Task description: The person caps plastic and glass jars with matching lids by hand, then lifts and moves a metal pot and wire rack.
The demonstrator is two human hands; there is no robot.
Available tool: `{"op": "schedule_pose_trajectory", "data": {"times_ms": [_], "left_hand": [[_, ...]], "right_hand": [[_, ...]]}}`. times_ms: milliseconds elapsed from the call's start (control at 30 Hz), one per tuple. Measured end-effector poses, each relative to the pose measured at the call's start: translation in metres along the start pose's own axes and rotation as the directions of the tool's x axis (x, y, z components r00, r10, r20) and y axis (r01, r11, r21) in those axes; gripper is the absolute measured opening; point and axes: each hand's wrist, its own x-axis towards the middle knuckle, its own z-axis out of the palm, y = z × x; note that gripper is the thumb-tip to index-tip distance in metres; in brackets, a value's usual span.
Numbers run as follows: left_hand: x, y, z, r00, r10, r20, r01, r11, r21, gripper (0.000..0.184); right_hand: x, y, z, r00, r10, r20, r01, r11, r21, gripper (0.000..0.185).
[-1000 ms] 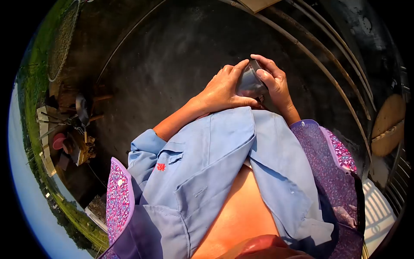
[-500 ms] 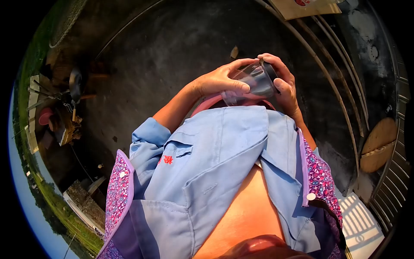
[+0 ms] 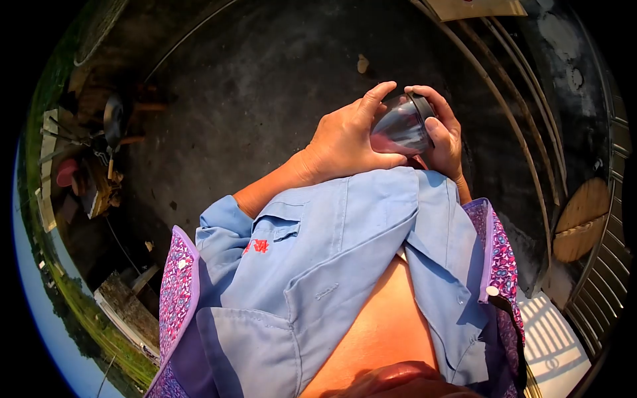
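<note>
A clear, see-through jar [image 3: 400, 129] with a black lid or rim lies tilted on its side in front of my chest. My left hand [image 3: 345, 138] cups its bottom end, thumb along the near side and index finger reaching over the far side. At the dark end, the fingers and thumb of my right hand [image 3: 444, 136] wrap around the black rim. Pinkish colour shows through the wall, and I cannot tell whether anything is inside. The undersides of both hands are hidden.
Dark ground [image 3: 265, 73] spreads below. Long poles [image 3: 507, 99] curve down the right side near a round wooden board [image 3: 582, 219]. On the left are a dark pan [image 3: 113, 119], a pink container [image 3: 66, 172] and stacked wood. A metal grille [image 3: 600, 265] stands far right.
My left hand has turned and shifted toward the jar's bottom end, its index finger and thumb spreading wider. The jar has moved slightly right, with my right hand still at the rim.
</note>
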Motion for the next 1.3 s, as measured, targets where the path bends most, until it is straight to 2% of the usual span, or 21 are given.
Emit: {"op": "schedule_pose_trajectory", "data": {"times_ms": [167,233,333,400,433,500,633,700,733,800,833,1000,1167,1300], "left_hand": [[-0.003,0.002,0.003,0.999,0.04,-0.009,-0.039,0.99,0.133,0.097],[-0.001,0.001,0.003,0.999,0.041,0.001,-0.04,0.987,0.156,0.098],[0.009,-0.008,-0.007,0.977,-0.114,0.182,0.134,0.986,-0.103,0.098],[0.017,-0.024,-0.007,0.968,-0.083,0.238,0.137,0.967,-0.217,0.103],[0.019,-0.029,-0.006,0.967,-0.081,0.241,0.136,0.966,-0.222,0.103],[0.02,-0.034,-0.004,0.953,-0.12,0.277,0.206,0.929,-0.306,0.104],[0.017,-0.032,-0.007,0.942,-0.174,0.288,0.267,0.907,-0.325,0.104],[0.015,-0.027,-0.009,0.929,-0.206,0.306,0.308,0.889,-0.337,0.097],[0.014,-0.027,-0.008,0.929,-0.21,0.306,0.312,0.888,-0.337,0.097],[0.012,-0.025,-0.006,0.936,-0.223,0.273,0.293,0.922,-0.252,0.099],[0.011,-0.023,-0.006,0.936,-0.227,0.269,0.295,0.922,-0.25,0.099],[0.0,-0.013,-0.002,0.936,-0.283,0.208,0.322,0.928,-0.186,0.102],[-0.009,-0.014,0.002,0.969,-0.222,0.107,0.233,0.967,-0.1,0.104],[-0.009,-0.014,-0.001,0.973,-0.213,0.093,0.22,0.973,-0.074,0.103]], "right_hand": [[-0.008,0.005,0.005,0.987,0.088,-0.134,-0.077,0.993,0.085,0.044],[-0.008,0.005,0.0,0.984,0.127,-0.125,-0.119,0.99,0.07,0.044],[-0.003,-0.002,-0.011,0.977,0.211,-0.021,-0.21,0.977,0.019,0.051],[0.007,-0.002,-0.026,0.975,0.215,0.052,-0.218,0.974,0.062,0.058],[0.011,-0.001,-0.03,0.975,0.218,0.046,-0.22,0.974,0.059,0.058],[0.016,0.001,-0.033,0.991,0.119,0.063,-0.108,0.981,-0.163,0.064],[0.015,0.004,-0.027,0.995,0.049,0.082,-0.039,0.992,-0.118,0.065],[0.016,0.008,-0.024,0.992,0.009,0.123,0.007,0.992,-0.129,0.051],[0.015,0.01,-0.023,0.992,0.012,0.124,0.004,0.992,-0.127,0.051],[0.015,0.013,-0.021,0.995,-0.012,0.102,0.03,0.983,-0.183,0.039],[0.014,0.013,-0.016,0.998,-0.005,0.06,0.012,0.994,-0.113,0.034],[0.003,0.01,-0.003,0.996,0.089,-0.029,-0.09,0.995,-0.038,0.033],[0.001,0.006,0.011,0.971,0.216,-0.104,-0.211,0.976,0.052,0.031],[0.002,0.007,0.016,0.975,0.191,-0.114,-0.192,0.981,0.003,0.031]]}}
